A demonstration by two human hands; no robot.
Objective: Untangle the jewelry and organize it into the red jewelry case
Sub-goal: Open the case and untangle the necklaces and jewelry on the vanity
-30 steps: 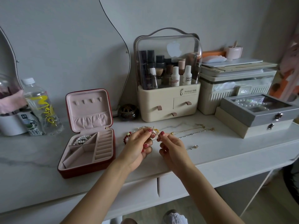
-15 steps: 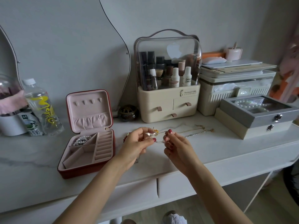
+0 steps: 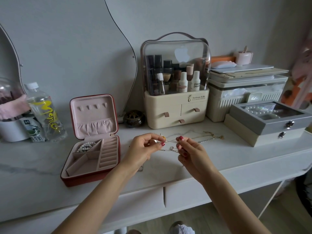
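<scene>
Nearest the camera, both hands work just right of the open red jewelry case with pink lining (image 3: 92,157). The left hand (image 3: 143,149) has thumb and fingertips curled tight, pinching a small gold bead and the tangle of thin gold and silver chains (image 3: 170,146). The right hand (image 3: 190,152) pinches the same tangle from the other side, its remaining fingers loosely curled. The chains hang lifted between them, their far ends trailing on the white marble-look tabletop (image 3: 236,154) further right of the case. They look feather-light, limp and easily kinked, so gripping at the bead or clasp and teasing loops gently seems wisest. In the case's back left compartment lies a white pearl strand (image 3: 86,146).
</scene>
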